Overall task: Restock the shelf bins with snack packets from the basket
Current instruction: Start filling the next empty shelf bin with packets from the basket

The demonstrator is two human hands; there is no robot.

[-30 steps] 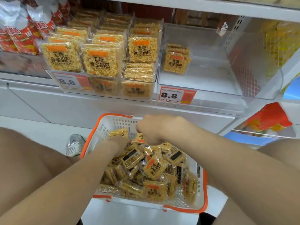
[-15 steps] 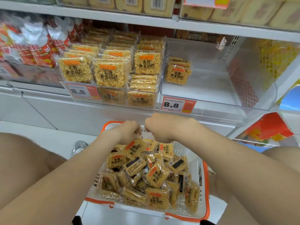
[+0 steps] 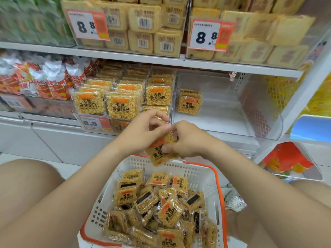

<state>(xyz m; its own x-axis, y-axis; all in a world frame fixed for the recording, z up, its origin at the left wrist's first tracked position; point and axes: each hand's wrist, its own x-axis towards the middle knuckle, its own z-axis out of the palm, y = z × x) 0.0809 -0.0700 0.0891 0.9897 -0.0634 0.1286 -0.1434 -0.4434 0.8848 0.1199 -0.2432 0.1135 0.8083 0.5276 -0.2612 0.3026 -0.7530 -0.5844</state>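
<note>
Left hand (image 3: 143,133) and right hand (image 3: 189,140) pinch a packet (image 3: 158,155) from either side. Likely light, slippery film, brittle contents: hold sealed edges, never squeeze. Basket (image 3: 202,174) sits below the grip.

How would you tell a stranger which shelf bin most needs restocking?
Look under the white shelf board below the two big 8.8 tags. Take the right clear bin: it holds only one short stack of packets, while its left neighbour is packed.
</note>
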